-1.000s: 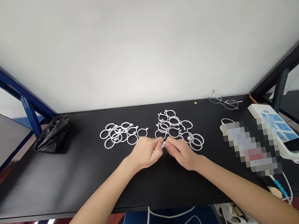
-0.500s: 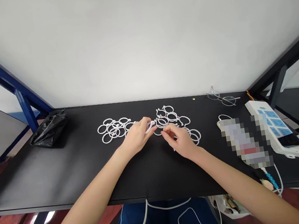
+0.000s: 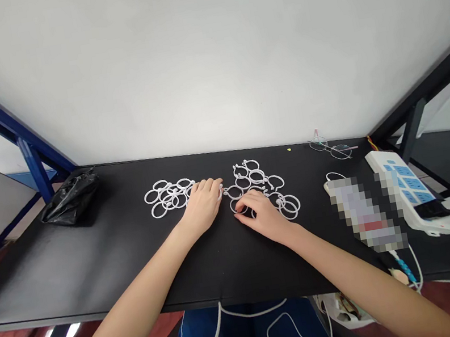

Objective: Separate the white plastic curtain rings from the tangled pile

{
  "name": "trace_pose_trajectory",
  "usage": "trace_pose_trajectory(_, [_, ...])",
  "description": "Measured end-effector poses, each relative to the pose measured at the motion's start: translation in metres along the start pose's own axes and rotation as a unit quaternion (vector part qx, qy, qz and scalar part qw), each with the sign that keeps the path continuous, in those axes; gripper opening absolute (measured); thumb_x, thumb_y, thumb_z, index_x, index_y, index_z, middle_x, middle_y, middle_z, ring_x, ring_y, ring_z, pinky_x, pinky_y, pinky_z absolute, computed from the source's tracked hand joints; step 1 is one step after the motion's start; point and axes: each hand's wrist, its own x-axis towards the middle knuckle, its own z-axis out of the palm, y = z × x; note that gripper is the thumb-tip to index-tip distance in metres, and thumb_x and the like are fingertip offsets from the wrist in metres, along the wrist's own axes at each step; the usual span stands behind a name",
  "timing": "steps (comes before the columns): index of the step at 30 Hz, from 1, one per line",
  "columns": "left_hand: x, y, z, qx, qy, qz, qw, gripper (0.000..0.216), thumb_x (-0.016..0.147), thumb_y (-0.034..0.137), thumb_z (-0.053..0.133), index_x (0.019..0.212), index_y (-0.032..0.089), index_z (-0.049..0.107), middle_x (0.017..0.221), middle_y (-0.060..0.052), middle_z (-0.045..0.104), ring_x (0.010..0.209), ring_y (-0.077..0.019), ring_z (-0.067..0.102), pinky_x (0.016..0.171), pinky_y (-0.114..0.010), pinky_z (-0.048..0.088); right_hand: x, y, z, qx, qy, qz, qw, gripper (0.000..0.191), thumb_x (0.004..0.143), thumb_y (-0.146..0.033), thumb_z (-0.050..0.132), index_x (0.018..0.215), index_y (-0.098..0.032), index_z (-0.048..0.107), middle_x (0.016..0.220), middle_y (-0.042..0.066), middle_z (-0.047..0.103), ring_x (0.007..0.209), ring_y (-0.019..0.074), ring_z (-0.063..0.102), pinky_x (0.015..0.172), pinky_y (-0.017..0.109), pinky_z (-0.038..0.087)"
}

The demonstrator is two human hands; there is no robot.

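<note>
Two loose piles of white plastic rings lie on a black table point(image 3: 114, 256): a left pile point(image 3: 167, 196) and a right pile point(image 3: 259, 177). My left hand point(image 3: 203, 205) rests palm down between them, fingers stretched out, the fingertips touching a ring at the right edge of the left pile. My right hand point(image 3: 262, 215) sits just in front of the right pile with its fingers curled, pinching a single white ring point(image 3: 238, 207) that lies on the table. The two hands are a few centimetres apart.
A crumpled black plastic bag point(image 3: 70, 197) lies at the far left of the table. A pair of glasses point(image 3: 332, 149) sits at the back right. A white and blue power strip point(image 3: 403, 179) with cables lies at the right. White cables point(image 3: 249, 314) hang below the front edge.
Both hands held one ring together near the table's middle. My left hand then carried it left and laid it by the left pile, while my right hand reached down onto another ring.
</note>
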Motion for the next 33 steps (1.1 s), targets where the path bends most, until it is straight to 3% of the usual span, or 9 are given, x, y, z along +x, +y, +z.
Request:
trace_pose_trajectory(4, [0.0, -0.002, 0.001, -0.002, -0.015, -0.013, 1.0, 0.035, 0.096, 0.012, 0.029, 0.125, 0.01, 0.049, 0.102, -0.013, 0.061, 0.093, -0.0263, 0.056, 0.084, -0.042, 0.042, 0.0, 0.001, 0.001, 0.012, 0.023, 0.008, 1.0, 0.012, 0.082, -0.011, 0.064, 0.077, -0.022, 0.059, 0.074, 0.002, 0.064, 0.081, 0.0211, 0.057, 0.08, 0.039, 0.048])
trace_pose_trajectory(10, [-0.001, -0.004, 0.002, -0.007, -0.045, -0.023, 0.999, 0.039, 0.084, 0.001, 0.037, 0.114, 0.014, 0.059, 0.104, -0.013, 0.058, 0.093, -0.0268, 0.054, 0.085, -0.042, 0.042, -0.002, -0.001, 0.0, 0.028, 0.103, 0.029, 0.994, 0.01, 0.085, -0.013, 0.058, 0.082, -0.023, 0.061, 0.078, 0.003, 0.065, 0.079, 0.0196, 0.061, 0.075, 0.036, 0.051])
trace_pose_trajectory(15, [-0.001, -0.004, 0.001, 0.007, -0.04, -0.02, 0.999, 0.03, 0.091, 0.009, 0.038, 0.106, 0.014, 0.062, 0.101, -0.013, 0.059, 0.091, -0.0269, 0.054, 0.084, -0.043, 0.043, -0.001, -0.002, -0.004, 0.038, 0.157, 0.027, 0.986, 0.009, 0.087, -0.015, 0.058, 0.083, -0.022, 0.062, 0.08, 0.003, 0.066, 0.078, 0.019, 0.063, 0.075, 0.035, 0.051])
trace_pose_trajectory(18, [-0.002, -0.002, -0.001, 0.003, -0.017, -0.022, 1.0, 0.028, 0.094, 0.016, 0.039, 0.112, 0.013, 0.06, 0.108, -0.014, 0.058, 0.096, -0.0279, 0.054, 0.085, -0.044, 0.044, -0.001, -0.002, -0.006, 0.045, 0.182, 0.018, 0.982, 0.009, 0.089, -0.016, 0.057, 0.085, -0.021, 0.062, 0.081, 0.003, 0.067, 0.078, 0.0187, 0.063, 0.074, 0.034, 0.051])
trace_pose_trajectory(24, [-0.003, 0.007, -0.011, -0.107, 0.055, 0.012, 0.993, 0.04, 0.096, 0.024, 0.041, 0.135, 0.017, 0.041, 0.126, -0.015, 0.051, 0.11, -0.0275, 0.053, 0.092, -0.044, 0.045, -0.001, -0.004, -0.006, 0.055, 0.191, -0.003, 0.98, 0.009, 0.09, -0.017, 0.056, 0.087, -0.022, 0.063, 0.081, 0.003, 0.067, 0.078, 0.0185, 0.063, 0.074, 0.034, 0.051])
trace_pose_trajectory(33, [-0.004, 0.013, -0.009, -0.133, 0.003, 0.076, 0.988, 0.033, 0.096, 0.02, 0.04, 0.128, 0.019, 0.048, 0.12, -0.011, 0.059, 0.106, -0.0251, 0.056, 0.091, -0.042, 0.046, -0.001, -0.005, -0.005, 0.031, 0.18, -0.006, 0.983, 0.009, 0.092, -0.019, 0.054, 0.089, -0.023, 0.062, 0.082, 0.004, 0.067, 0.077, 0.0187, 0.063, 0.073, 0.034, 0.053])
